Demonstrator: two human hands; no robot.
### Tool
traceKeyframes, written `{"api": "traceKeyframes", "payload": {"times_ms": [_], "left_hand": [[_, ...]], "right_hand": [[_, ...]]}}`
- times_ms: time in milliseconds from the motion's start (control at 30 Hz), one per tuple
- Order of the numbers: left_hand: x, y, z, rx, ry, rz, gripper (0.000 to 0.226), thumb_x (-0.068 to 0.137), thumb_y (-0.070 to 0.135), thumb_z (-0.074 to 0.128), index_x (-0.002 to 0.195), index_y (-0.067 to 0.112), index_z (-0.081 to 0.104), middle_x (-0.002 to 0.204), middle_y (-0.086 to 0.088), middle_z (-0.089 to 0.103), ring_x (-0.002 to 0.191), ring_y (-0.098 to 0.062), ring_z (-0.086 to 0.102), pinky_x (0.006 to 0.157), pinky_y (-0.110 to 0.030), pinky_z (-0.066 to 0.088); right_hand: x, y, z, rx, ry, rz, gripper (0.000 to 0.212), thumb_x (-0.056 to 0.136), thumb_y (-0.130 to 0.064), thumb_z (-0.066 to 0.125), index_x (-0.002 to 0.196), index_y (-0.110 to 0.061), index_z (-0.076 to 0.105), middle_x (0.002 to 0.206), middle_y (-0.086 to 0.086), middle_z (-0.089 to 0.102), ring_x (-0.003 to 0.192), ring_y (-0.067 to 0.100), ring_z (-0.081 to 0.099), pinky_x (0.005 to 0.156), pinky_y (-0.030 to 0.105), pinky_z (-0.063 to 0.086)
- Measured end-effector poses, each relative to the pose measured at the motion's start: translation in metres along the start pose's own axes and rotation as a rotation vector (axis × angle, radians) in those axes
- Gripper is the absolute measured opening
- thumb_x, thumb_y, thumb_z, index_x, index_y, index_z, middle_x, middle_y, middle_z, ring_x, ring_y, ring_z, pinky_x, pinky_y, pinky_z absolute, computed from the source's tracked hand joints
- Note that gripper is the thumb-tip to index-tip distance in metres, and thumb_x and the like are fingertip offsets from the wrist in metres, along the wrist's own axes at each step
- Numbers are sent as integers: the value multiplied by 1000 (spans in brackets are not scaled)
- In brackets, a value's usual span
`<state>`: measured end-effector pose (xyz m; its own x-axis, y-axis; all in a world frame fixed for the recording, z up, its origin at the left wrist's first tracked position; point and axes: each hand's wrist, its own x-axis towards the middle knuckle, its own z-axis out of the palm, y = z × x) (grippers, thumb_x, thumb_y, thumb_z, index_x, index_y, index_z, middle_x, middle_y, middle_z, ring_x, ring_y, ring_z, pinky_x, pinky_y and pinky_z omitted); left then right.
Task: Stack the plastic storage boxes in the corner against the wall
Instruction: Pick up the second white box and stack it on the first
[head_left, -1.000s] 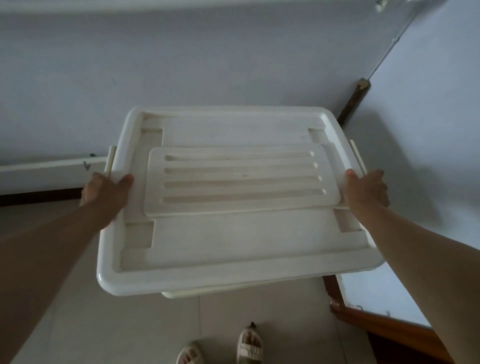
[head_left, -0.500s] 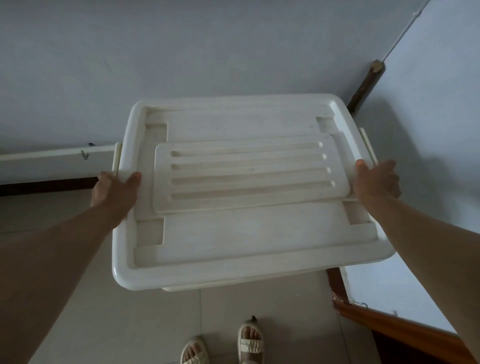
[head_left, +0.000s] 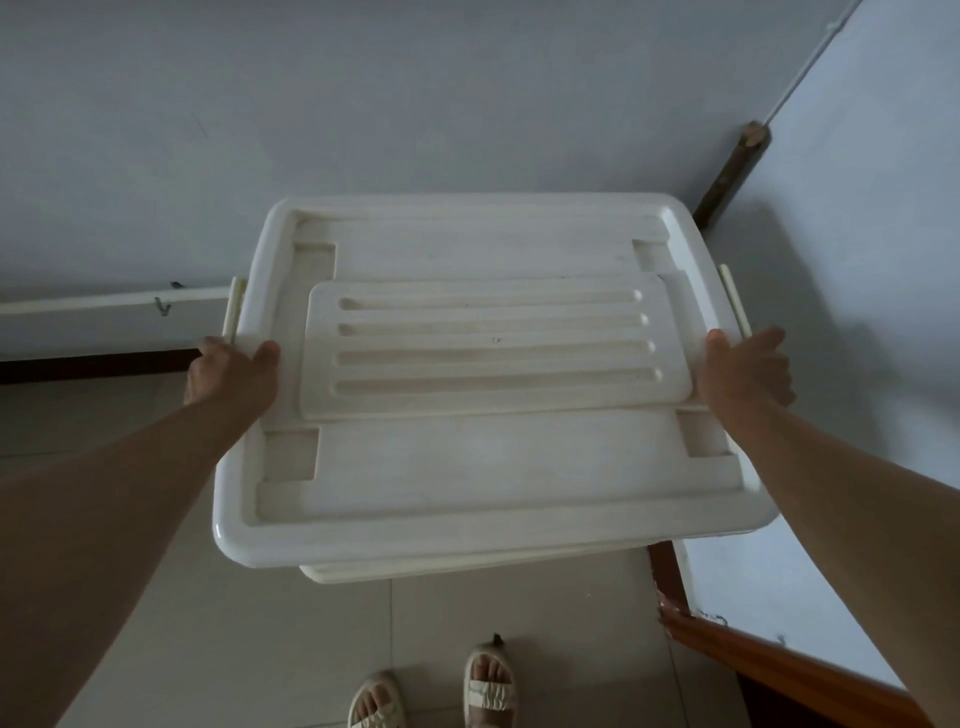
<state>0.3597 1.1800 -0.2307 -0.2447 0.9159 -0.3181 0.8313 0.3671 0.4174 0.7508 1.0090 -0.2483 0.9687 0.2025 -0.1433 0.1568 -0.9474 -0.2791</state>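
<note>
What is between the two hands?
The white box with its lid on; the left hand and right hand grip its opposite sides, in the head view.

Storage box (head_left: 488, 467) shifted up and rightward in frame across the three pictures, far edge now higher against back wall (head_left: 363, 104), right far corner closer to wooden stick (head_left: 730, 174) in upper right. Left hand (head_left: 231, 376) moved right and slightly up along left rim; right hand (head_left: 743, 371) likewise on right rim. Sandalled feet (head_left: 436, 691) at bottom centre show more fully than a second ago. Stick sits further right in frame.
</note>
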Motion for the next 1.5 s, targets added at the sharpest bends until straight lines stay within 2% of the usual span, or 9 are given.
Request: {"api": "traceKeyframes", "payload": {"times_ms": [233, 367, 500, 733, 967, 1067, 1200, 1333, 1500], "left_hand": [[-39, -4, -6, 133, -6, 17, 78, 83, 43, 62, 140, 3, 26, 142, -22, 31, 131, -41, 32, 106, -53, 28], [-71, -6, -12, 248, 14, 156, 82, 81, 47, 63, 144, 10, 23, 147, -17, 24, 134, -38, 24, 106, -53, 25], [-98, -8, -21, 314, -84, 277, 82, 83, 50, 59, 145, 12, 22, 154, -10, 19, 140, -34, 17, 109, -52, 23], [-134, -28, -24, 322, -167, 421, 81, 81, 54, 59, 145, 16, 26, 152, -6, 28, 139, -32, 23, 108, -50, 25], [-152, -51, -7, 461, -152, 655, 64, 77, 51, 66, 128, 21, 42, 131, -8, 44, 121, -27, 40, 96, -38, 32], [-157, -55, 4, 430, -149, 704, 56, 75, 47, 71, 116, 18, 48, 119, -8, 47, 112, -26, 44, 87, -35, 37], [-161, -58, 14, 394, -83, 730, 49, 71, 42, 77, 100, 13, 51, 106, -7, 49, 103, -25, 46, 66, -32, 36], [-160, -59, 16, 398, -45, 739, 49, 66, 44, 80, 94, 14, 53, 99, -4, 49, 100, -23, 48, 63, -32, 34], [-161, -58, 17, 395, -34, 744, 50, 64, 45, 81, 92, 14, 54, 92, 0, 46, 100, -23, 49, 63, -32, 34]], "right_hand": [[-25, 2, -20, -46, -76, -147, 66, 90, -41, 51, 134, 4, 32, 138, 30, 35, 127, 43, 36, 106, 47, 30], [-53, 7, -40, -56, -122, -326, 72, 88, -40, 56, 139, 2, 28, 142, 29, 31, 131, 43, 30, 109, 46, 26], [-82, 11, -58, -74, -169, -414, 72, 88, -39, 58, 140, 0, 27, 143, 27, 31, 131, 42, 29, 109, 46, 27], [-138, 35, -80, -78, -251, -523, 70, 87, -37, 60, 141, -5, 27, 142, 23, 33, 131, 38, 30, 107, 43, 29], [-175, 66, -53, -329, -362, -661, 66, 82, -33, 64, 137, -12, 35, 138, 17, 37, 126, 34, 35, 103, 40, 33], [-182, 68, -38, -419, -237, -767, 45, 82, -24, 62, 122, -9, 45, 122, 14, 46, 110, 30, 45, 94, 36, 39], [-181, 68, -27, -528, -83, -967, 37, 84, -18, 65, 116, -9, 47, 114, 11, 49, 103, 26, 49, 84, 34, 43], [-171, 70, -25, -528, -124, -1061, 40, 81, -27, 71, 111, -11, 50, 112, 7, 48, 103, 22, 48, 76, 32, 42], [-164, 69, -23, -494, -130, -1093, 39, 77, -26, 75, 105, -9, 53, 108, 5, 49, 100, 21, 49, 62, 29, 35]]}}
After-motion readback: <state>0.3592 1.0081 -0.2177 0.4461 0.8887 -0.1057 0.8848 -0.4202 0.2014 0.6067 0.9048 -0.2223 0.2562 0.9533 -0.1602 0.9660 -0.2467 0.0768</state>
